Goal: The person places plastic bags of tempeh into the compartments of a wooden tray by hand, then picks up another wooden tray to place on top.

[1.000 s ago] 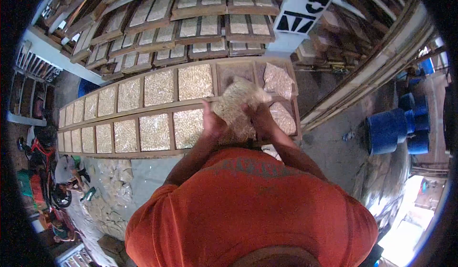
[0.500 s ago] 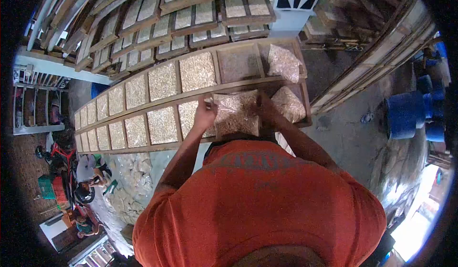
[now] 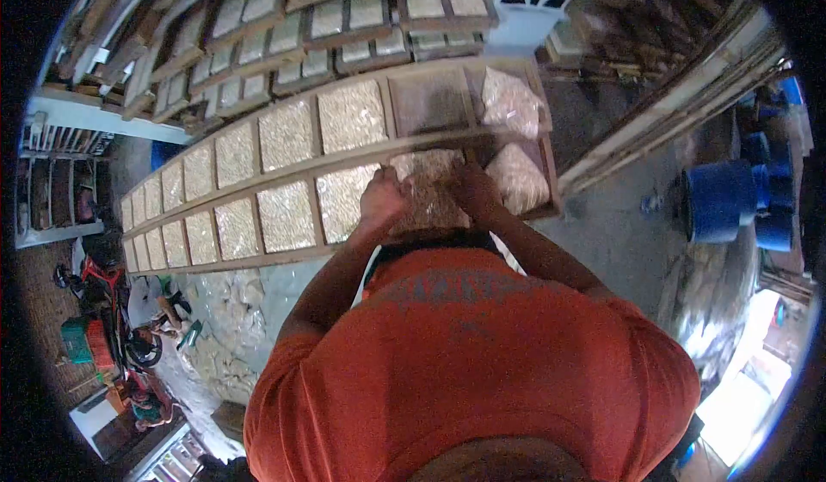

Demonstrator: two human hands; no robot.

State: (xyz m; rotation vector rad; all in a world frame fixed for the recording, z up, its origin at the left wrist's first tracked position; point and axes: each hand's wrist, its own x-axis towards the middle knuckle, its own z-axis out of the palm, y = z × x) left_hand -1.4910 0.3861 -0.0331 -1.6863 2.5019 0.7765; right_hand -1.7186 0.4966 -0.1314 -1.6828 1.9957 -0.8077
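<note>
A clear plastic bag of pale beans or grain (image 3: 433, 194) lies in a near-row compartment of a long wooden divided tray (image 3: 344, 168), right in front of my body. My left hand (image 3: 385, 200) is at the bag's left side, with its fingers curled at the upper corner. Across from it, my right hand (image 3: 478, 194) grips the upper right side, its fingers dark and partly hidden. Two more filled bags, plump and unflattened, sit at the tray's right end: an upper bag (image 3: 511, 103) and a lower bag (image 3: 518, 179). Flattened bags (image 3: 286, 215) fill the compartments to the left.
Behind the tray, racks (image 3: 344, 17) hold more filled wooden trays. Long boards (image 3: 654, 95) lean at the right, near several blue barrels (image 3: 723, 202). A bare compartment (image 3: 430, 103) is in the far row. Another person (image 3: 151, 409) is at the lower left.
Both hands have moved slightly down onto the bag's sides, and the bag sits lower and flatter in its compartment. The view has shifted a little.
</note>
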